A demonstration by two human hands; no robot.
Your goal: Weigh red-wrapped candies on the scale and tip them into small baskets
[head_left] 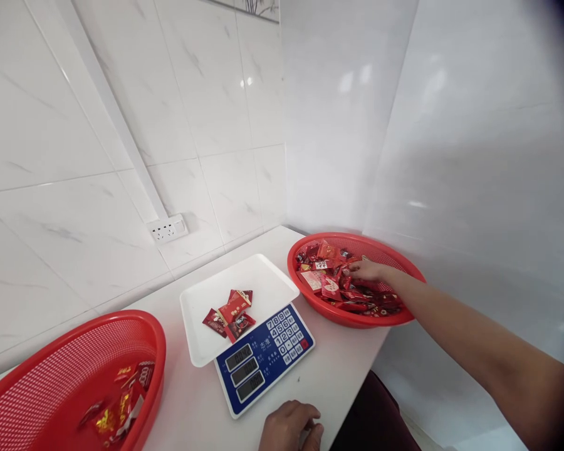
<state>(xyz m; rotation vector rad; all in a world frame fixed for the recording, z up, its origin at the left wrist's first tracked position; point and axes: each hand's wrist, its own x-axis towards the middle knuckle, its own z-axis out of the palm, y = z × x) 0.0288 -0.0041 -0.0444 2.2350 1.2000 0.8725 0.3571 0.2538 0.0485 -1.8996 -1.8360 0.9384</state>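
My right hand reaches into the red basket on the right. Its fingers bend down onto a red snack packet in the pile; the fingertips are partly hidden. My left hand rests at the table's front edge, loosely curled, with thumb and forefinger apart and nothing visible in it. Between the baskets stands a digital scale with a blue keypad panel and a white tray. Several small red packets lie overlapping on the tray. The scale's display digits are too faint to read surely.
Another red basket stands at the left front, with a few red and gold packets at its right side. The white table meets tiled walls behind and on the right. A wall socket sits above the table.
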